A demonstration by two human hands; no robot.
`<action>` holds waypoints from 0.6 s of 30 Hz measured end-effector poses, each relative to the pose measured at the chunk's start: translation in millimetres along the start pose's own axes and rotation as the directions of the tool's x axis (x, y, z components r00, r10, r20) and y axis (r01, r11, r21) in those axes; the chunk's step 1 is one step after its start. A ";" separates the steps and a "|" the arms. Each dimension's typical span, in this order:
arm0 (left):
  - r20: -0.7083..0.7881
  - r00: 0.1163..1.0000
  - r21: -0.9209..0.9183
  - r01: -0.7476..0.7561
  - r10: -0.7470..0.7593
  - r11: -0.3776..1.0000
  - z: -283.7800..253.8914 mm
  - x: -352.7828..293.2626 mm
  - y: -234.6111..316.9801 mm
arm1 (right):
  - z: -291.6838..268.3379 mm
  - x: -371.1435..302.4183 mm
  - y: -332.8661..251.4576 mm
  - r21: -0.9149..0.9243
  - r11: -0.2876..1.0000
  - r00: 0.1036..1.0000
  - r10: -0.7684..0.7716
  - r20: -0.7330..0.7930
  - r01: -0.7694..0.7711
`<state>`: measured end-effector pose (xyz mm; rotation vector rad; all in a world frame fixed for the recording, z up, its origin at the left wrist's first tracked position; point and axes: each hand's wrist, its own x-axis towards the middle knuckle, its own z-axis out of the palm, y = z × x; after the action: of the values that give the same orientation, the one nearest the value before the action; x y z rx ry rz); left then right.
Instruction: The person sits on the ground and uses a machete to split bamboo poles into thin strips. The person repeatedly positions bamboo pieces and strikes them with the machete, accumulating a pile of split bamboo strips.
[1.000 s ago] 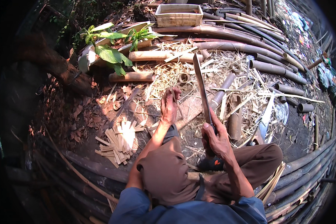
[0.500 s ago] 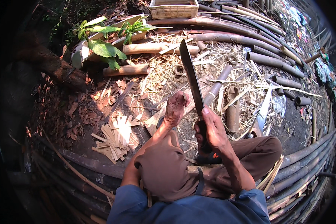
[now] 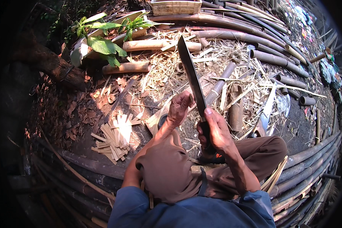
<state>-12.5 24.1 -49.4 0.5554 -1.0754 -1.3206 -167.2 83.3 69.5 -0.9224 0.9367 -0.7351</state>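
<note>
My right hand [image 3: 216, 131] is wrapped round the dark handle of a machete [image 3: 193, 79]. Its long blade points up and away, leaning slightly left. Just left of the blade, my left hand [image 3: 179, 108] is closed, with the thumb and fingers pinching a small piece of bamboo [image 3: 192, 100]. That piece shows only its end, and the rest is hidden by the fingers. Beyond the blade lies a grey-green bamboo pole [image 3: 220, 86] on the ground. A pile of split bamboo slats [image 3: 116, 138] rests left of my left forearm.
A handsaw [image 3: 267, 110] lies to the right among bamboo shavings [image 3: 165, 72]. Short bamboo lengths [image 3: 126, 68] and long poles [image 3: 250, 36] stretch across the far side. More poles [image 3: 311, 167] flank me. A pale crate [image 3: 176, 7] stands at the back, and a leafy plant [image 3: 104, 43] at far left.
The machete's tip has swung slightly left and farther away. My left hand has turned a little and come nearer the blade, its fingers still closed. The whole view has shifted slightly.
</note>
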 end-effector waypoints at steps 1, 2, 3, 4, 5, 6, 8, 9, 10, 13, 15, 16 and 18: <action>-0.001 1.000 0.012 0.012 -0.012 1.000 -0.4 -0.6 -0.7 | -0.3 0.5 0.9 -0.006 1.000 1.000 0.006 0.001 -0.006; -0.002 1.000 0.024 0.025 -0.025 0.999 -1.2 -1.4 -1.7 | -0.6 0.6 1.4 -0.013 1.000 1.000 0.013 0.002 -0.013; -0.002 0.999 0.036 0.037 -0.037 0.999 -1.5 -2.0 -3.0 | -0.6 0.2 1.1 -0.004 1.000 1.000 0.020 0.003 -0.020; -0.005 0.999 0.042 0.034 -0.034 0.999 -2.5 -2.3 -3.2 | 0.6 0.1 -0.2 0.005 1.000 1.000 0.027 0.009 -0.027; -0.007 0.999 0.048 0.032 -0.031 0.998 -3.6 -2.5 -3.4 | 1.4 0.3 -0.9 0.014 0.999 0.999 0.033 0.015 -0.034; -0.010 1.000 0.054 0.029 -0.029 0.998 -4.7 -2.8 -3.6 | 1.7 0.9 -1.0 0.006 1.000 1.000 0.025 0.018 -0.025; -0.012 1.000 0.095 0.015 -0.014 0.995 -4.4 -2.5 -4.8 | 0.0 1.1 -0.8 -0.012 1.000 1.000 0.010 0.018 -0.010; -0.012 1.000 0.115 0.007 -0.006 0.993 -4.3 -2.2 -5.4 | -0.4 1.2 -0.8 -0.013 1.000 1.000 0.001 0.024 0.000; -0.015 1.000 0.108 0.007 -0.005 0.994 -4.8 -2.1 -6.4 | -0.1 1.2 -0.7 -0.014 1.000 0.999 -0.009 0.032 0.009; -0.023 1.000 0.077 0.018 -0.016 0.997 -5.7 -1.6 -8.5 | 1.7 -1.1 -3.1 -0.032 0.998 0.998 -0.052 0.046 0.054; -0.024 0.999 0.045 0.040 -0.039 0.998 -5.6 -2.6 -7.2 | 1.9 -1.9 -2.0 -0.050 0.996 0.996 -0.071 0.052 0.073; -0.025 0.999 0.030 0.033 -0.032 0.999 -4.7 -2.6 -6.4 | 1.4 -1.1 0.5 -0.060 0.995 0.996 -0.074 0.054 0.078; -0.025 0.999 0.000 0.020 -0.020 1.000 -1.7 -3.3 -5.3 | 1.7 1.1 4.7 -0.103 0.988 0.993 -0.110 0.046 0.115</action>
<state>-13.3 25.7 -55.7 0.5827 -1.0519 -1.3272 -164.6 85.0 65.4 -1.0868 0.9001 -0.7652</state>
